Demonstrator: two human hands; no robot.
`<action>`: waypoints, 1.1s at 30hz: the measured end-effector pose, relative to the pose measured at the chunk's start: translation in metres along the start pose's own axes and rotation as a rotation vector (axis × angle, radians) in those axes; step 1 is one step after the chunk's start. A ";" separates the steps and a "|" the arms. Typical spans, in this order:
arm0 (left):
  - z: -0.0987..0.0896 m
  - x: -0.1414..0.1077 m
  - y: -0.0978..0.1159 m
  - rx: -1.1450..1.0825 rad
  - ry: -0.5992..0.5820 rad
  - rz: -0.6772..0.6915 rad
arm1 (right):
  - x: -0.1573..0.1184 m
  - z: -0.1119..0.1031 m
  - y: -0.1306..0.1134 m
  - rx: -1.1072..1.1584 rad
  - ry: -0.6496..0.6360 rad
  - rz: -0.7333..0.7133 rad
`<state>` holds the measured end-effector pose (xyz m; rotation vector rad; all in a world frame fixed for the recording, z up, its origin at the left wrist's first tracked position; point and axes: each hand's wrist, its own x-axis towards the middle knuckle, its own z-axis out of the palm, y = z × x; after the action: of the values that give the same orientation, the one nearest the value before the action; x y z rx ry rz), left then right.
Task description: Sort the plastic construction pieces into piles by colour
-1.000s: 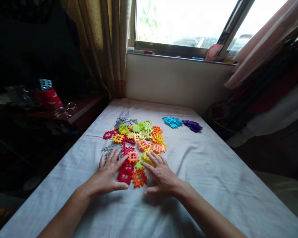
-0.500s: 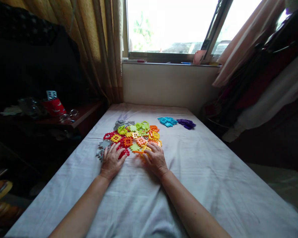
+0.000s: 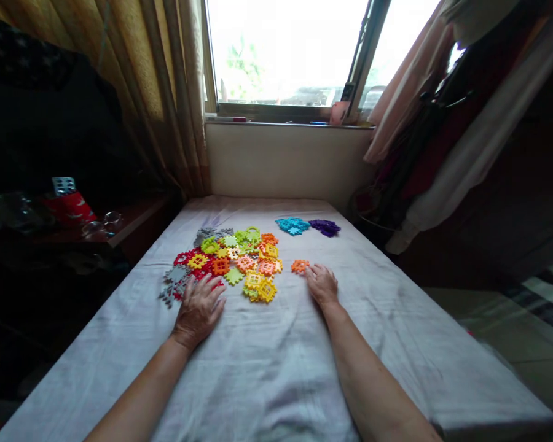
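Note:
My left hand (image 3: 199, 312) lies palm down with its fingers spread, at the near edge of a mixed heap of plastic interlocking building pieces. Under and beside its fingertips are red pieces and grey pieces (image 3: 175, 276). To the right of the heap, my right hand (image 3: 322, 285) has its thumb and fingers on an orange interlocking piece (image 3: 300, 266), which lies at or just above the sheet. Within the heap are a yellow piece (image 3: 198, 261), a darker orange window-shaped piece (image 3: 220, 266) and lime green pieces (image 3: 249, 238), partly overlapping.
Farther back on the sheet-covered surface (image 3: 276, 380) sit a turquoise pile (image 3: 292, 226) and a purple pile (image 3: 325, 228) of pieces. A side table at left bears a red container (image 3: 71, 207) and glasses (image 3: 102, 227). Clothes (image 3: 442, 178) hang at right.
My right hand has moved right, away from the heap, with an orange piece at its fingertips. My left hand stays by the heap's near left edge. The camera view has turned slightly right.

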<state>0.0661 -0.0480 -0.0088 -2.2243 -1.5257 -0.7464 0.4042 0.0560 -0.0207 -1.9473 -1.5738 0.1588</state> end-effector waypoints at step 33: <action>0.009 0.010 0.015 -0.175 -0.119 -0.023 | -0.004 0.017 -0.057 0.058 0.014 -0.391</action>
<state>0.0852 -0.0411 -0.0103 -2.4209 -1.5996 -0.7953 0.3472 0.0642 -0.0055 -1.5569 -1.8828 0.0278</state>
